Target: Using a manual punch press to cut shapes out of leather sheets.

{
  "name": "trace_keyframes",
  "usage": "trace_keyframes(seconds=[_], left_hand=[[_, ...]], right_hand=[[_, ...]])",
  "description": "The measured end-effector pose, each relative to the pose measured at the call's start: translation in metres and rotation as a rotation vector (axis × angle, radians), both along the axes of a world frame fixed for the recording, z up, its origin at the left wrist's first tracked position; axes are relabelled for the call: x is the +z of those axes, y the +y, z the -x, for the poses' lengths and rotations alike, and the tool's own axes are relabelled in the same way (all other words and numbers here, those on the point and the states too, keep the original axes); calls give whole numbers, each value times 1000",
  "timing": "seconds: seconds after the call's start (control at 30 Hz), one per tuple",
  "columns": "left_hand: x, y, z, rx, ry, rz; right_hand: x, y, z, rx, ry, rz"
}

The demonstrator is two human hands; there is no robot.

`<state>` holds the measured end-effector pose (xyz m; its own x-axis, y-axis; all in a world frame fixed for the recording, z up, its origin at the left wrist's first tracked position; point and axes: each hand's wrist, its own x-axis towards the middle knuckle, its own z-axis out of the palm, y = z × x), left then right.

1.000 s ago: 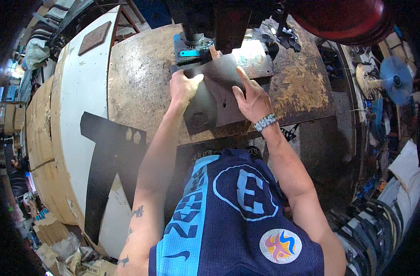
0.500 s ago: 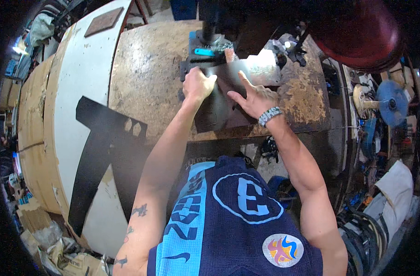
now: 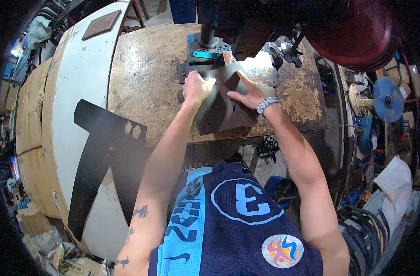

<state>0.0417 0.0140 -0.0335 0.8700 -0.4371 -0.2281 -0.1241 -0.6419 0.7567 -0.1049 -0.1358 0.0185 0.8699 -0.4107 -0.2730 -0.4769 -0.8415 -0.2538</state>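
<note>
A dark, smooth sheet [image 3: 226, 115], perhaps leather, lies on the worn wooden table under a black machine head [image 3: 246, 34]. My left hand [image 3: 197, 92] grips its left edge, fingers curled and thumb pressed on top. Resting on the right side of the sheet, my right hand [image 3: 255, 94] has its thumb and index finger spread. Just beyond both hands are the machine's metal bed [image 3: 184, 71], a turquoise strip [image 3: 202, 54] and a shiny bright plate [image 3: 260, 66]. The machine overhead and its shadow hide the sheet's far edge.
Black cut-out pieces [image 3: 93, 152] lie on a white board [image 3: 81, 69] at my left, with a brown rectangular slab [image 3: 102, 24] farther up. A red wheel [image 3: 357, 39] overhangs the far right. A fan with blue blades [image 3: 388, 99] stands at right, near a white sack [image 3: 394, 184].
The view has shifted slightly. My hands keep nearly the same places on the sheet, whose near edge has swung a little.
</note>
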Motion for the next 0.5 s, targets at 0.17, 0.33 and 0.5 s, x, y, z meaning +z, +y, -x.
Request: trace_keyframes(seconds=[0.17, 0.33, 0.5], left_hand=[[-19, 8, -14, -21, -52, -17], [-15, 5, -5, 12, 31, 86], [-29, 14, -4, -21, 52, 146]], right_hand=[[-7, 5, -12, 172, 15, 137], [-9, 5, 8, 107, 5, 192], [2, 12, 17, 83, -36, 186]])
